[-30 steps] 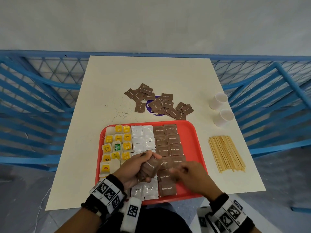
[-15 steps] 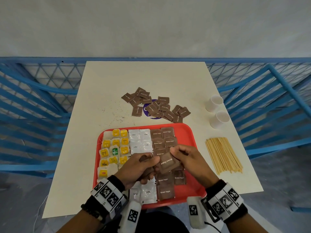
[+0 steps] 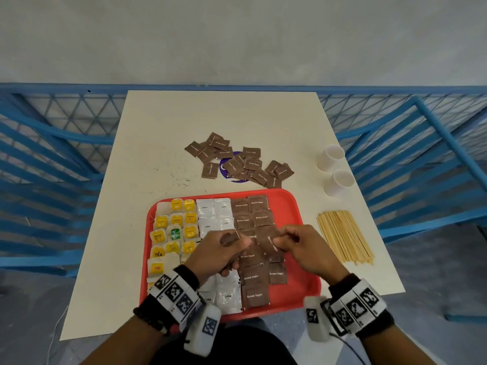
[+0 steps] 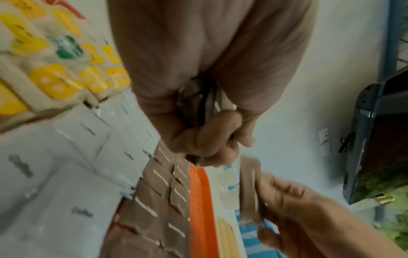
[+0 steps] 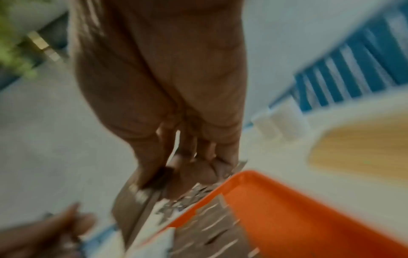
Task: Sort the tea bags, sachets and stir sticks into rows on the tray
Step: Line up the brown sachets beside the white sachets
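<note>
Right hand (image 3: pixel 307 250) pinching a flat brown paper sachet (image 3: pixel 266 237) above the red plastic tray (image 3: pixel 291 210), left hand (image 3: pixel 220 250) curling round more sachets beside it; tray's right strip lying bare; thin wooden stir sticks (image 3: pixel 344 237) lying right of tray; loose brown sachets (image 3: pixel 238 163) sitting beyond its far rim.

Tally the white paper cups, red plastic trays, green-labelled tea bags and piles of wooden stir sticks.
White paper cups: 2
Red plastic tray: 1
Green-labelled tea bag: 1
Pile of wooden stir sticks: 1
Total: 5
</note>
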Demonstrator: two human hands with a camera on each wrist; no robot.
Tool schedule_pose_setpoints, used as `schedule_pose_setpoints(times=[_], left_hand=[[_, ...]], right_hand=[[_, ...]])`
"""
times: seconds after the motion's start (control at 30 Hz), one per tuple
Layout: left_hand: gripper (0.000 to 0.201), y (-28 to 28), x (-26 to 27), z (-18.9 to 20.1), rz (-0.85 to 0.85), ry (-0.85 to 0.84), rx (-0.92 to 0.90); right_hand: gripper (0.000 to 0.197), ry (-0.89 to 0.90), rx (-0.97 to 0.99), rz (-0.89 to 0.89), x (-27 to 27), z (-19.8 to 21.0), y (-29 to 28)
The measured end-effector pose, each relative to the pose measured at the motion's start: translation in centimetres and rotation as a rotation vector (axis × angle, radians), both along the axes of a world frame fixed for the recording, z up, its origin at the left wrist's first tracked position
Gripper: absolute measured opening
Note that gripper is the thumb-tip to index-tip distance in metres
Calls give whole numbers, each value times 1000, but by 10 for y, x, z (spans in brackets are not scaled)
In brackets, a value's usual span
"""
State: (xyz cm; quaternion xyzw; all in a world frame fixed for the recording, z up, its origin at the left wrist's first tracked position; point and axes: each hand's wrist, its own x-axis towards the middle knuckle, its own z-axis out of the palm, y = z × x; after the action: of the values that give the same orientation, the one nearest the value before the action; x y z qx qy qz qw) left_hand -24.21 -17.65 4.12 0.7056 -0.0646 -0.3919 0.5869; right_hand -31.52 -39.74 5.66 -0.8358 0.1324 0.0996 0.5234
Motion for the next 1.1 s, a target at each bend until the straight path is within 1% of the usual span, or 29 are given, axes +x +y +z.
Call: schedule_pose_setpoints(times=[0.03,0.07,0.1,0.17,0.2,0.27,0.37,0.43,0.47,0.53,0.6,0.7,0.8,0.9,0.97,1.0,1.03,1.1], left_hand=[[19,4,3,-1,-9,-27,41],[17,8,4,-2,-40,-46,77],[15,11,4,-3,-85,-55,105],[13,15,-1,-6,-162,-39,139],[14,16,-4,-7,-174,-22,148],[14,18,-10,-11,-162,18,146],[11,20,-17,-15,-132,63,128],[11,21,-20,-17,-119,82,125],[12,21,-20,-17,-115,87,124],[13,22,-20,-17,-112,91,126],[19,22,-19,-15,-111,93,136],[33,21,-18,-12,-65,143,110],[50,19,-16,-6,56,331,-2],[60,15,-11,2,140,519,-156],[63,9,-8,7,145,561,-218],[65,6,-6,10,133,566,-229],[68,3,-5,14,118,567,-225],[71,-2,-3,19,72,545,-205]], right_hand=[[29,46,-123,128,-1,-6,-9],[34,116,-208,235,-4,-13,-17],[33,183,-261,324,-7,-21,-23],[16,277,-323,444,-15,-38,-28],[10,303,-335,472,-17,-46,-28],[9,330,-341,492,-21,-60,-27],[10,360,-341,489,-24,-72,-23],[8,353,-365,479,-25,-73,-19],[11,345,-377,468,-25,-73,-17],[24,318,-419,449,-25,-73,-12],[30,303,-456,430,-24,-72,-8],[29,290,-465,390,-27,-71,-9],[21,282,-415,341,-29,-65,-9],[22,185,-345,236,-19,-40,-2],[16,53,-257,163,-5,-10,13],[16,3,-176,134,3,4,22],[18,-18,-94,111,9,15,32],[21,-25,-3,78,18,26,50]])
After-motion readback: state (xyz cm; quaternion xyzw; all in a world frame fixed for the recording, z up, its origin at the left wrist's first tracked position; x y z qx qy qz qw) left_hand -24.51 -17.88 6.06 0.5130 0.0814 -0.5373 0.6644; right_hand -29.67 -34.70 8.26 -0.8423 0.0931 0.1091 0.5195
